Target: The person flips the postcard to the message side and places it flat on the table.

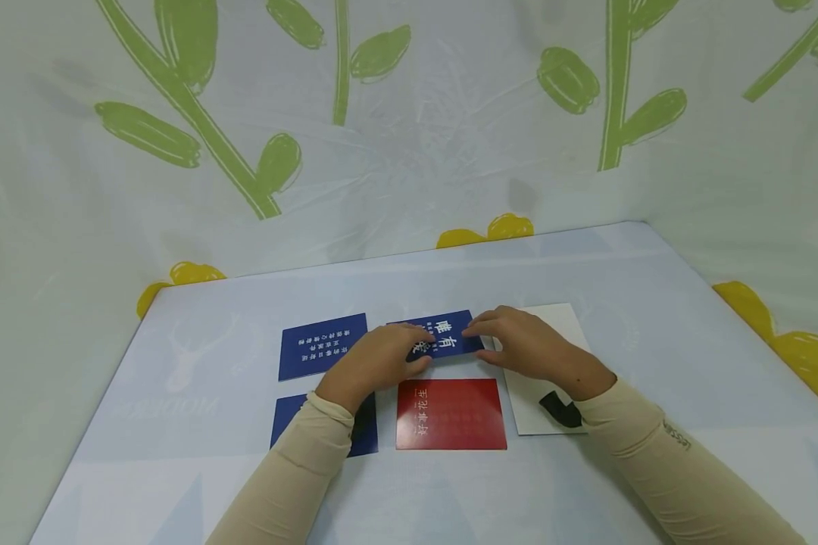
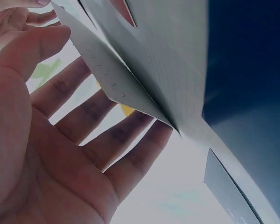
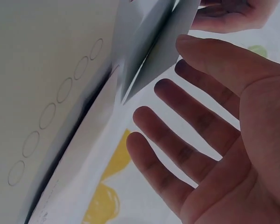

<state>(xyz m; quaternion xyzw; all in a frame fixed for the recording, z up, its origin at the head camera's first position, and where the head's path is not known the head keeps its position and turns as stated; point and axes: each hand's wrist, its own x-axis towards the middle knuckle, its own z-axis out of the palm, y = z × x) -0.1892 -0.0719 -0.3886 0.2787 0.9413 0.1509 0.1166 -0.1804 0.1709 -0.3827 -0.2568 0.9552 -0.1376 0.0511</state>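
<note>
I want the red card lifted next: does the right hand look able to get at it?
Probably yes: the red card lies close to the right hand, and nothing covers it.

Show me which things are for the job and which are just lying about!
Probably for the job:
left hand
right hand
blue card with big white Chinese characters, between the hands

Seem just lying about, though they might join in:
upper-left blue card
lower-left blue card
red card
white card
</note>
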